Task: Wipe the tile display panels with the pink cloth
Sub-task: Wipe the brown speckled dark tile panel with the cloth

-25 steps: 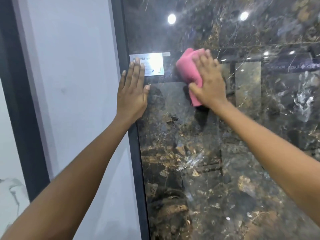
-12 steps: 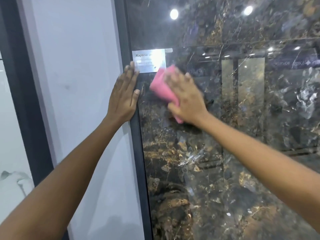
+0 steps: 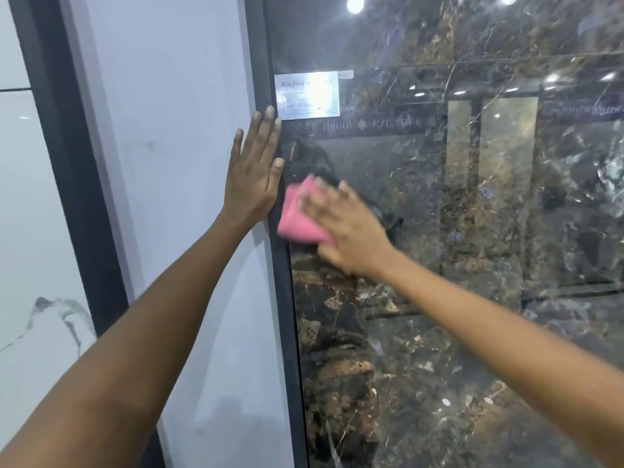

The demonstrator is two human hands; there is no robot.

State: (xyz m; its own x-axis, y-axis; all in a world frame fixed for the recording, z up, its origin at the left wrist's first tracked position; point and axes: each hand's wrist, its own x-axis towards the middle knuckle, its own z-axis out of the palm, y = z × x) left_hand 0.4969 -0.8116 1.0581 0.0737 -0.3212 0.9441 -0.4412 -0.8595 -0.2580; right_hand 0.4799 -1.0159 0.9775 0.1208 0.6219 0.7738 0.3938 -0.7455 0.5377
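Observation:
A glossy dark marble tile panel point(image 3: 456, 298) fills the right of the view, with brown and gold veining. My right hand point(image 3: 341, 228) presses the folded pink cloth point(image 3: 299, 219) flat against the panel near its left edge, fingers spread over the cloth. My left hand point(image 3: 255, 170) rests flat, fingers straight, on the plain white panel point(image 3: 175, 163) beside the dark frame strip point(image 3: 283, 298), its fingertips just below a silver label point(image 3: 306, 95).
A second dark frame strip point(image 3: 71, 163) stands further left, with a white veined tile point(image 3: 37, 298) beyond it. Ceiling lights and shop signs reflect in the dark panel's upper part.
My right hand has swept the pink cloth down and to the left, from right of the label to the panel's left edge. My left hand stayed on the white panel.

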